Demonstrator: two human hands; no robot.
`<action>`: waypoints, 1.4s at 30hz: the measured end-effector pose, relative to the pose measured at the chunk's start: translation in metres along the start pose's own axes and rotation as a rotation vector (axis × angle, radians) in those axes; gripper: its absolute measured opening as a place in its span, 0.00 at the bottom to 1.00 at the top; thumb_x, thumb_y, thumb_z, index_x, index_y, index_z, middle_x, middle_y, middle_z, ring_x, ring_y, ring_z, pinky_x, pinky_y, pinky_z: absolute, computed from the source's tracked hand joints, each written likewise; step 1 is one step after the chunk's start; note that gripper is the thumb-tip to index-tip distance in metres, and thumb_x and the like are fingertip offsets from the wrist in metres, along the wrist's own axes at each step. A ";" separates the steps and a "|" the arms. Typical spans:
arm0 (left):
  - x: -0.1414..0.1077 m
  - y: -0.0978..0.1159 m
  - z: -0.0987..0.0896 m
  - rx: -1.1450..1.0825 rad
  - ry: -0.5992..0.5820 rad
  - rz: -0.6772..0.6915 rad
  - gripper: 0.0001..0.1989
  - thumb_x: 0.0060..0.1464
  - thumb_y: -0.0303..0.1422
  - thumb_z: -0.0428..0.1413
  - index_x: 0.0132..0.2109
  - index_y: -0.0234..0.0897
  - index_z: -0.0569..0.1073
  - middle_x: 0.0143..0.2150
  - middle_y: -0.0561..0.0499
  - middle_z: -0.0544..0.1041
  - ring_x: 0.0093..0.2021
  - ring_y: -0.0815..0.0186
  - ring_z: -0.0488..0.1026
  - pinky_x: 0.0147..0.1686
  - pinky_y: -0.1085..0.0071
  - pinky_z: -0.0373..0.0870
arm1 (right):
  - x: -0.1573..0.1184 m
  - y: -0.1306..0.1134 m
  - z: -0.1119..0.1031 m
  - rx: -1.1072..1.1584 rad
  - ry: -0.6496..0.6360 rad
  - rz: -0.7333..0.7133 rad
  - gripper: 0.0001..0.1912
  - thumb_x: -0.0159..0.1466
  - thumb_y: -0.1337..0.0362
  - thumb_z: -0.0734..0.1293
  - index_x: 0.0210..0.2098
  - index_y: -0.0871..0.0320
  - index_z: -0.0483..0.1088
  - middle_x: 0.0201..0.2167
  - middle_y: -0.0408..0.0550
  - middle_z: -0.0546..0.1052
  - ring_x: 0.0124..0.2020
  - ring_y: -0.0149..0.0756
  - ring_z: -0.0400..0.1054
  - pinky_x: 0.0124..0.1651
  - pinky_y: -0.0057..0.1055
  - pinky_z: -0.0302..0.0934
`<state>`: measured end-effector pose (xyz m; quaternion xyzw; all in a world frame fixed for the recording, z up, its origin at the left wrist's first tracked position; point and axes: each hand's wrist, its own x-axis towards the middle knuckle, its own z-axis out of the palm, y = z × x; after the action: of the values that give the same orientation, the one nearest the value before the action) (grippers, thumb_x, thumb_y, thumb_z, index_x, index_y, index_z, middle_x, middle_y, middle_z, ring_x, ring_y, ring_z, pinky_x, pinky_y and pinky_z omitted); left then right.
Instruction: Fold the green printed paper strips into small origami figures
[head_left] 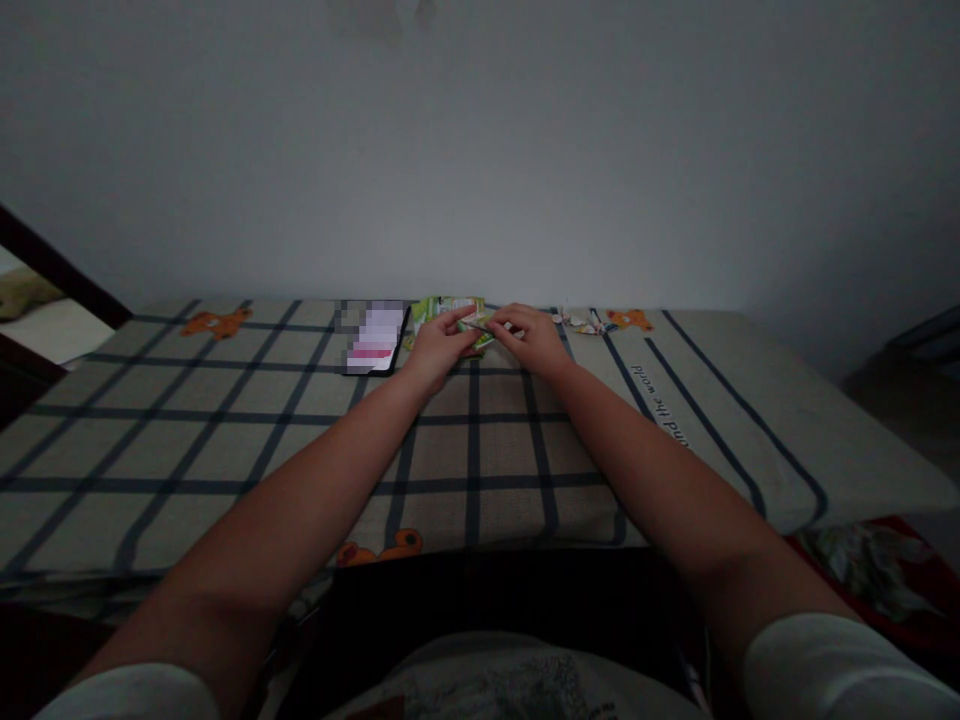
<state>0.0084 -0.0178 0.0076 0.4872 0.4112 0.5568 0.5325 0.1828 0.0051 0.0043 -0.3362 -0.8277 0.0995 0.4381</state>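
Note:
My left hand (pixel 439 350) reaches over the far part of the table, its thumb and fingers closed around one end of a small thin piece (pixel 474 324). Opposite it, my right hand (pixel 529 338) pinches the other end between thumb and fingertips. The piece is too small and dim to name. Green printed packets (pixel 448 306) lie on the cloth behind and under my left hand, partly covered by it. Just right of my right hand is a little heap of crumpled white and coloured scraps (pixel 581 321).
A phone (pixel 375 338) with a lit, blurred screen lies left of the packets. The table wears a checked cloth (pixel 225 450) with bear prints and backs onto a plain wall (pixel 480 150). A red container (pixel 900 570) with crumpled stuff stands low at the right.

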 end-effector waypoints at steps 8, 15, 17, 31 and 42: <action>0.008 -0.007 -0.003 -0.045 0.025 -0.017 0.19 0.43 0.28 0.65 0.46 0.33 0.79 0.44 0.46 0.80 0.37 0.68 0.77 0.39 0.72 0.77 | -0.001 0.002 0.008 -0.185 -0.056 -0.093 0.17 0.64 0.68 0.64 0.51 0.58 0.77 0.49 0.57 0.79 0.51 0.44 0.71 0.57 0.43 0.64; 0.002 -0.002 0.002 0.001 0.086 -0.068 0.28 0.42 0.25 0.66 0.54 0.32 0.76 0.31 0.52 0.77 0.30 0.70 0.75 0.39 0.69 0.76 | 0.000 -0.002 0.009 -0.230 -0.055 -0.072 0.12 0.67 0.66 0.63 0.43 0.58 0.80 0.41 0.54 0.79 0.45 0.41 0.72 0.51 0.38 0.66; 0.002 -0.002 0.002 0.045 0.083 -0.056 0.29 0.42 0.25 0.66 0.54 0.31 0.76 0.24 0.57 0.71 0.25 0.71 0.72 0.37 0.69 0.76 | 0.001 -0.003 0.007 -0.250 -0.043 -0.064 0.12 0.67 0.65 0.64 0.39 0.58 0.80 0.39 0.54 0.79 0.42 0.41 0.71 0.49 0.37 0.66; 0.001 0.000 0.002 0.022 0.062 -0.030 0.15 0.45 0.28 0.65 0.43 0.35 0.79 0.37 0.49 0.78 0.33 0.68 0.75 0.37 0.68 0.78 | 0.000 -0.010 0.008 -0.365 -0.127 -0.034 0.18 0.64 0.70 0.65 0.52 0.58 0.77 0.49 0.54 0.81 0.49 0.45 0.74 0.55 0.41 0.65; -0.003 0.000 0.005 -0.029 -0.089 -0.131 0.17 0.46 0.22 0.61 0.46 0.33 0.80 0.35 0.49 0.79 0.32 0.71 0.75 0.37 0.73 0.76 | 0.001 -0.021 0.000 -0.442 -0.122 0.091 0.17 0.68 0.68 0.61 0.51 0.59 0.78 0.46 0.55 0.82 0.47 0.43 0.75 0.52 0.38 0.65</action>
<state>0.0128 -0.0209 0.0078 0.4757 0.4100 0.5046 0.5924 0.1723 -0.0102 0.0153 -0.4541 -0.8385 -0.0444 0.2980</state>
